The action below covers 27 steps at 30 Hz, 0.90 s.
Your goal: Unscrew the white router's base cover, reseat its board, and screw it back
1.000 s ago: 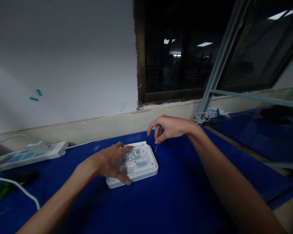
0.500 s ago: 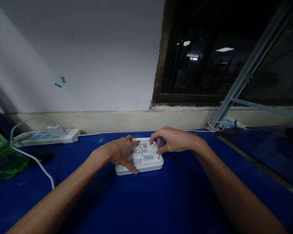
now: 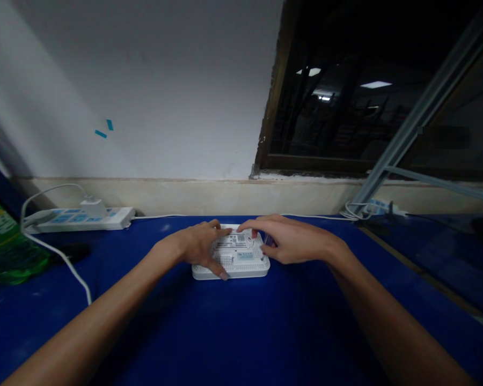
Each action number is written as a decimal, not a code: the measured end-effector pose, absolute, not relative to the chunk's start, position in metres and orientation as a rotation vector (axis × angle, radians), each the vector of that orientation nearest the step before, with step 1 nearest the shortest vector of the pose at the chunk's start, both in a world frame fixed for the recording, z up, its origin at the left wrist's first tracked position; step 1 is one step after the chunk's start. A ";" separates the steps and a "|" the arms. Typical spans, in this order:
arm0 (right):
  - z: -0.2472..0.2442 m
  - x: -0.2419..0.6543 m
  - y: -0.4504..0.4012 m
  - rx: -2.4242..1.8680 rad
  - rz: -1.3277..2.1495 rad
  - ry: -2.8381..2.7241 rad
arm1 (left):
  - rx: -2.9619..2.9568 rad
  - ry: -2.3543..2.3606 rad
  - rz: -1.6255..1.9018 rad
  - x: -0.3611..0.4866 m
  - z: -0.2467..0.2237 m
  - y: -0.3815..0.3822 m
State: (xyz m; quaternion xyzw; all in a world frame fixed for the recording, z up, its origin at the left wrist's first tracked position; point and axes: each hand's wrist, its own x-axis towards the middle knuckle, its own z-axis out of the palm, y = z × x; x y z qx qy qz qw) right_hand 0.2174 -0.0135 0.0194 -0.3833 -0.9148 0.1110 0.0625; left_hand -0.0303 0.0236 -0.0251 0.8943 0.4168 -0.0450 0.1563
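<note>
A white plastic router (image 3: 245, 256) lies upside down on the blue-covered table (image 3: 104, 332), its underside showing labels and vent holes. My left hand (image 3: 199, 249) spans its left part, fingers on top and thumb at the front edge. My right hand (image 3: 285, 239) rests over its right part, fingertips nearly meeting the left hand. That hand holds a small purple-handled screwdriver (image 3: 268, 239), mostly hidden by the fingers, and its tip cannot be seen.
A white power strip (image 3: 78, 220) with a plug and cable lies at the far left, beside a green plastic bottle (image 3: 8, 252). Another power strip (image 3: 380, 207) and coiled cable sit at the back right, under a dark window (image 3: 330, 107) and metal rails.
The view has swung and levelled. My right hand has moved from beside the router's far right corner onto its right part, closer to my left hand. The router stays in place.
</note>
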 end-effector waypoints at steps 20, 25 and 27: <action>0.024 0.215 -0.006 -1.423 0.546 -2.727 | 2.578 1.191 -0.193 -0.030 -0.024 0.023; 0.028 0.213 -0.009 -1.225 0.406 -2.763 | 2.562 1.184 -0.205 -0.031 -0.022 0.023; 0.030 0.214 -0.012 -1.128 0.335 -2.788 | 2.554 1.190 -0.223 -0.030 -0.022 0.022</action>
